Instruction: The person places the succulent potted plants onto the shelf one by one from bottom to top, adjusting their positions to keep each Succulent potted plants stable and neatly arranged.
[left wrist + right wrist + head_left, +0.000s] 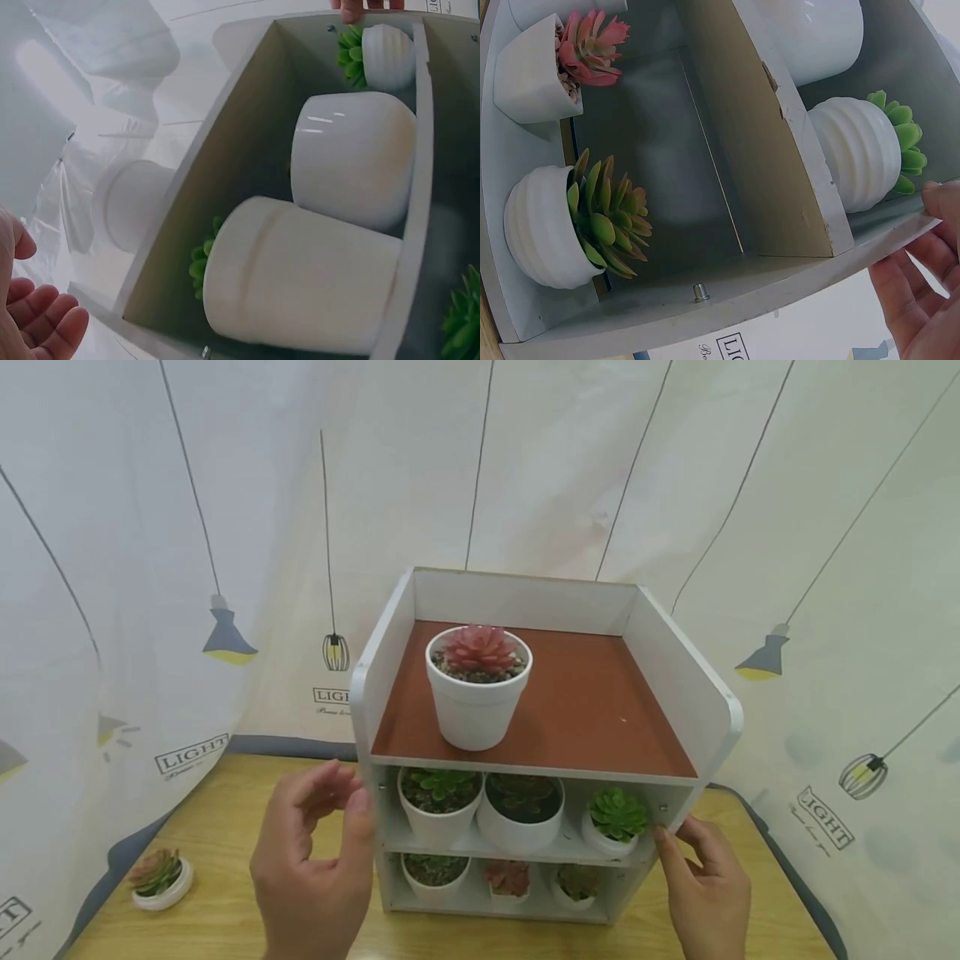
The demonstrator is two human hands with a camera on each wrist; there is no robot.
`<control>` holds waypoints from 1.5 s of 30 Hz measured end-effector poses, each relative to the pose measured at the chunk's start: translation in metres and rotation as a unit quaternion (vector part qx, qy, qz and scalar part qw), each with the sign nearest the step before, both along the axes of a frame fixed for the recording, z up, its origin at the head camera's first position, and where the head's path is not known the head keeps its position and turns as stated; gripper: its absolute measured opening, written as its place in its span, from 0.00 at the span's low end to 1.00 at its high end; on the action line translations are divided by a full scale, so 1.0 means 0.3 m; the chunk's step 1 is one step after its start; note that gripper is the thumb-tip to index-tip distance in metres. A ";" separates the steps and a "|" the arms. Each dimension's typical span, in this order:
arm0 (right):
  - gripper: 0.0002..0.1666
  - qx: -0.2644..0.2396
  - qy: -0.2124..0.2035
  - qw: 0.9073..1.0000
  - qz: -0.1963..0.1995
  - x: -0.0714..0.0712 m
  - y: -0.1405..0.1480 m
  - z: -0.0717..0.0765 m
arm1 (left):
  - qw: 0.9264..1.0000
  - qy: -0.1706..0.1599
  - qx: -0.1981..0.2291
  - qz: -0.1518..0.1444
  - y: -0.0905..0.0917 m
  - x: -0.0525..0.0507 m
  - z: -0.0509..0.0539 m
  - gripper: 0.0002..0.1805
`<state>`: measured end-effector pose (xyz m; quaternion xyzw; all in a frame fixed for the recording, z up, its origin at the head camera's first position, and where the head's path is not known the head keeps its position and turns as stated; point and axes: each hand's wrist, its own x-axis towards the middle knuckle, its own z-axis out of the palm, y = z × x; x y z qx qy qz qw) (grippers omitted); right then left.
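Observation:
A white shelf unit (pixel 600 577) with a brown top board stands on the table. My right hand (pixel 705 885) pinches the front edge of its right side panel, thumb on the inner side and fingers outside. My left hand (pixel 315 860) is beside the left panel, fingers loosely bent and holding nothing; the left wrist view shows a gap between it and the shelf. On top sits a white pot (pixel 480 714) with a pink succulent (pixel 482 649). The middle tier holds two larger pots and a small ribbed pot (pixel 857 154) with a green succulent (pixel 617 814), near my right thumb.
On the bottom tier are a larger pot (pixel 437 872), a square pot with a red succulent (pixel 592 49), and a ribbed pot (pixel 547 225). A small potted succulent (pixel 161 878) lies tilted on the wooden table (pixel 225 810) at left. A lamp-printed curtain (pixel 555 460) hangs behind.

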<state>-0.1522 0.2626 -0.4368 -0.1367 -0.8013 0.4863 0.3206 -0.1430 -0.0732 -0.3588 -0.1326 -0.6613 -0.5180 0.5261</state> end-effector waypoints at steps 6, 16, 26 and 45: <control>0.16 0.003 -0.007 1.000 -0.004 -0.003 0.001 0.000 | 0.999 -0.027 0.014 0.019 -0.028 0.002 -0.047 0.17; 0.16 0.006 -0.007 1.000 -0.004 -0.003 0.005 -0.004 | 0.986 -0.130 0.041 0.100 -0.092 0.008 -0.119 0.17; 0.15 0.004 -0.005 1.000 -0.005 0.001 0.003 -0.002 | 0.976 -0.156 0.067 0.136 -0.177 -0.023 -0.150 0.18; 0.15 0.011 -0.001 1.000 -0.008 0.003 -0.002 0.001 | 0.940 -0.245 0.084 0.223 -0.345 -0.069 -0.213 0.20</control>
